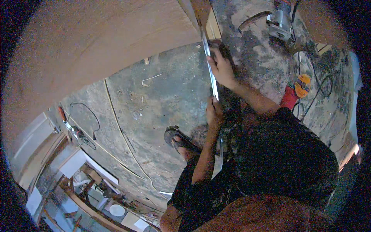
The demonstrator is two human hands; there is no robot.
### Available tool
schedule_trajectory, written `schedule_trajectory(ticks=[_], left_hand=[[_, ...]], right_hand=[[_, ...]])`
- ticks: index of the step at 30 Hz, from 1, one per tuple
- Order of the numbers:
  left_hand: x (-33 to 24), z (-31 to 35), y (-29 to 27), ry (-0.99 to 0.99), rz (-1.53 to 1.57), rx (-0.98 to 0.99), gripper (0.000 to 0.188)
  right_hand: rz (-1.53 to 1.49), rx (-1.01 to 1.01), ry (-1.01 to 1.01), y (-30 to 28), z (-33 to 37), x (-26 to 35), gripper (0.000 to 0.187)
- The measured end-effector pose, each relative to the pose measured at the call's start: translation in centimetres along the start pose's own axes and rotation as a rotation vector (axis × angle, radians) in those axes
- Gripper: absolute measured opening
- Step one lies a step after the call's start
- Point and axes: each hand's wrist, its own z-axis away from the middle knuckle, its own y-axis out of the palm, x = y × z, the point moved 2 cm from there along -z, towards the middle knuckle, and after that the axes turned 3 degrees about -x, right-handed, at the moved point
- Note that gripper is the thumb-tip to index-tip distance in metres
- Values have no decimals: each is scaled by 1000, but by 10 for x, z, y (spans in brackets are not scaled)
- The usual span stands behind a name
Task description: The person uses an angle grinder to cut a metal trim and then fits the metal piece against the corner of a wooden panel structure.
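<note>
One silver strip (pixel 213 83), slanted over the floor (pixel 154 100), in front of the person; left grip (pixel 214 111) closed on its near end; right grip (pixel 223 70) at the strip farther up, thumb against it, though cannot tell whether the fingers close around it; far end lies by a wood block (pixel 213 26), contact unclear; large brown panel (pixel 96 38) to the left; red tool (pixel 288 97) and orange disc (pixel 302 86) on the floor to the right; sandalled foot (pixel 181 144) just left of the left forearm.
</note>
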Motion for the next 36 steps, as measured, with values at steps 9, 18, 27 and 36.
schedule_trajectory(ticks=[9,18,27,36], left_hand=[[6,5,6,-89,-27,81,25],[26,-5,13,-28,-113,103,35],[13,-25,-9,-22,-528,283,33],[-16,-48,-2,160,-461,51,34]], right_hand=[[203,-18,-14,5,0,-42,47],[300,47,-129,9,-15,-34,59],[468,152,-40,5,-21,-18,59],[553,214,-96,-9,-30,-6,76]])
